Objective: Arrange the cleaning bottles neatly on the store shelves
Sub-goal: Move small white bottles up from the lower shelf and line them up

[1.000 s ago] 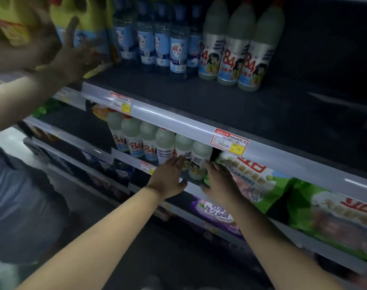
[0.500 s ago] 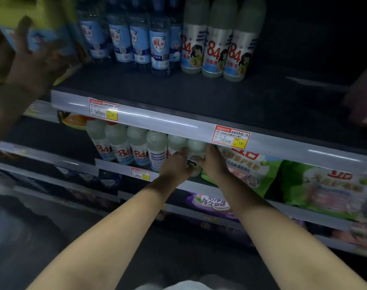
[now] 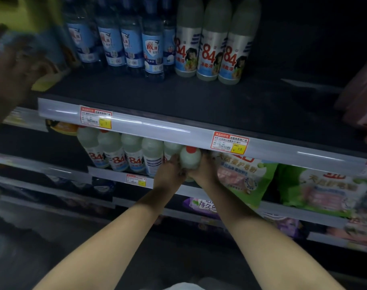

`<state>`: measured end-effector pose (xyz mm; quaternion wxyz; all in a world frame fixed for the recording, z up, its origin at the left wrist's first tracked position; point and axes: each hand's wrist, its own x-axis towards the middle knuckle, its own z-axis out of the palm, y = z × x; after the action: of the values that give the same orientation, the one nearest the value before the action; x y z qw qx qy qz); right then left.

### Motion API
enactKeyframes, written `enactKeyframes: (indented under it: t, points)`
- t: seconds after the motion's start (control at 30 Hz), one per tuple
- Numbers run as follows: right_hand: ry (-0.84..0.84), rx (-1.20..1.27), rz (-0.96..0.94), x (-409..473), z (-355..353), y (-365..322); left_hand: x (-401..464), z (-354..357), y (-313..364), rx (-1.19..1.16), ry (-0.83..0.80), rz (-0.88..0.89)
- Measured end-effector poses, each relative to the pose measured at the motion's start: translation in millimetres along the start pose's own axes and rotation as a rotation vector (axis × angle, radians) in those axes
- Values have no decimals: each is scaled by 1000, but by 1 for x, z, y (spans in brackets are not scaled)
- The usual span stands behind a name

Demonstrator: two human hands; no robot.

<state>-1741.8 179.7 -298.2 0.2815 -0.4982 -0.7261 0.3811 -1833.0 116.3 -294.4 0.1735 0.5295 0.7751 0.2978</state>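
Both hands, left hand (image 3: 169,174) and right hand (image 3: 205,173), clamped round red-capped bottle (image 3: 190,159); could knock neighbouring bottles (image 3: 124,155) left of grip, tight clearance under shelf rail (image 3: 178,130) above.

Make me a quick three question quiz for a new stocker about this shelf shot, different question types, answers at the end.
1. True or false: both hands grip the same red-capped 84 disinfectant bottle.
2. Multiple choice: what lies directly right of that bottle on the middle shelf? A) blue-labelled bottles B) a green bag C) a yellow jug
3. Fill in: on the top shelf, ___ white 84 bottles stand beside the blue-labelled bottles.

Key:
1. True: the left hand and right hand hold it from either side.
2. B, the green bag.
3. Three: the top-shelf 84 bottles stand in a row.
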Motion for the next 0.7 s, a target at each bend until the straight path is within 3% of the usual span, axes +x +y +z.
enactKeyframes:
  t: [0.17, 0.47, 0.7]
  points:
    - [-75, -103, -54, -22, 11, 2, -10, -4, -17, -52, -90, -66]
    - [-177, -180, -251, -36, -10, -28, -35, -34, -26, -107, 52, 136]
    - [-193, -124, -307, -48, -25, -54, -42, -63, -18, -104, 24, 144]
